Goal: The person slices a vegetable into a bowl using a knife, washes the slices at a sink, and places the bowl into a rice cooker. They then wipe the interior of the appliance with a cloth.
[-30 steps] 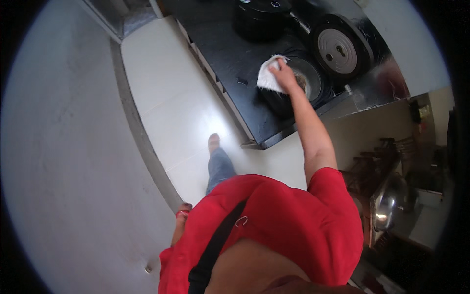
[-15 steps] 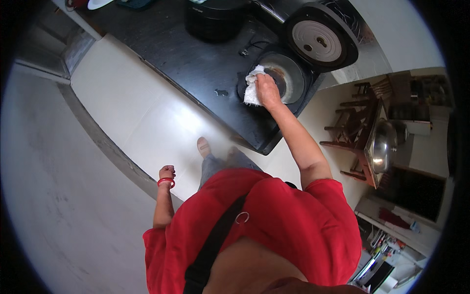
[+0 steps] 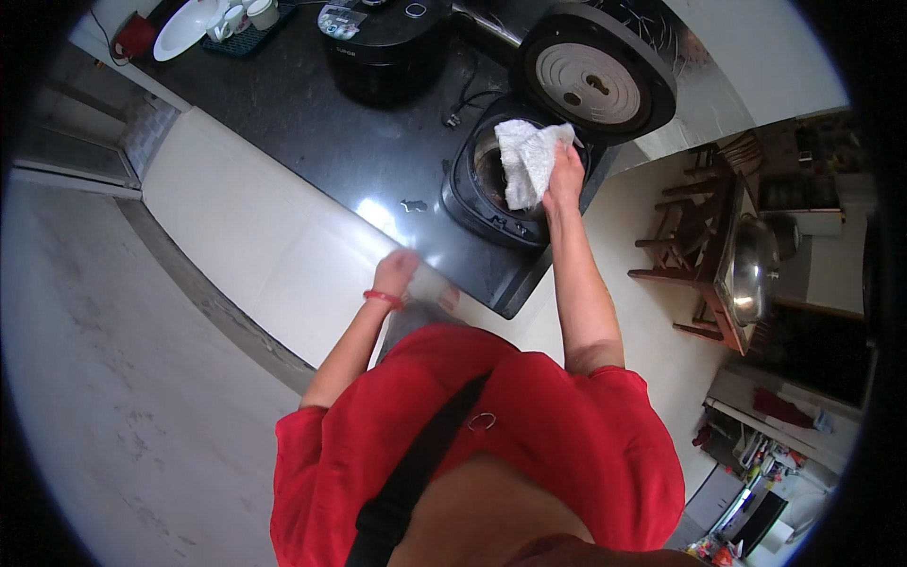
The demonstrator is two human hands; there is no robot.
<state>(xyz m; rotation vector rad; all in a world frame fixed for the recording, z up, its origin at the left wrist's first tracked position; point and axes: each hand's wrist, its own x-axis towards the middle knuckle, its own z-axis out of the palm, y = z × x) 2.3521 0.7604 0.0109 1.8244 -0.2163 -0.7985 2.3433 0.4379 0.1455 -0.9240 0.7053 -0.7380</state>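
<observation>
My right hand grips a crumpled white cloth, which hangs over the mouth of a black rice cooker. The cloth hides much of the cooker's inside; a brownish, stained patch shows beside it. The cooker's lid stands raised at the far side, its pale ridged inner plate facing up. My left hand, with a red bangle at the wrist, hovers by the counter's near edge. It is smeared by motion, so its fingers cannot be made out, and it touches nothing that I can see.
A second black cooker stands farther left on the dark counter. Beyond it are a white oval dish and several cups. A power cord lies behind the open cooker. To the right is a wooden table with a metal bowl.
My right hand has lifted the cloth from the cooker's left rim and moved right. An inner pot seen in the cooker before no longer shows. My left hand has risen toward the counter.
</observation>
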